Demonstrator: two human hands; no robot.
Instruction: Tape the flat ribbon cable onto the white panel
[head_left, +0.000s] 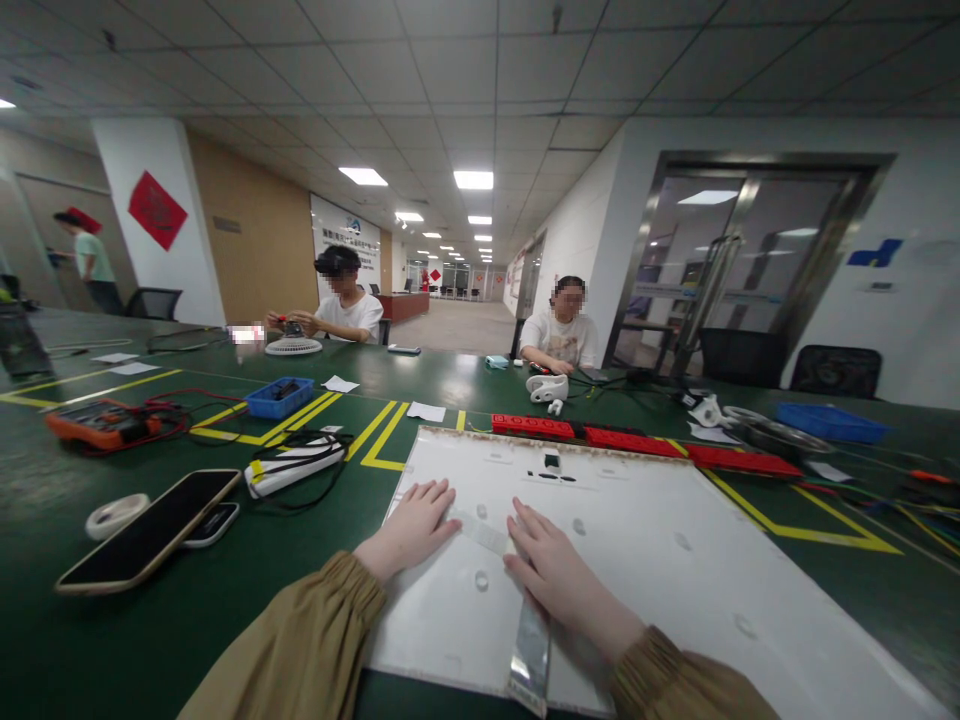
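A large white panel (637, 540) with small raised clips and slots lies on the green table in front of me. My left hand (411, 527) rests flat on its left part, fingers stretched out. My right hand (555, 575) lies open near the middle of the panel, its fingers extended. Between the two hands a translucent strip (484, 532), which looks like tape, runs across the white surface. Beneath my right hand a shiny silver strip (531, 655) reaches down past the panel's near edge; its upper end is hidden by the hand.
Red power strips (637, 442) line the panel's far edge. To the left are a phone (154, 530), a white cable-wrapped power strip (296, 468), a blue tray (280, 397) and an orange multimeter (101, 425). Two people sit across the table (442, 375), one handling a round white fan part (293, 346).
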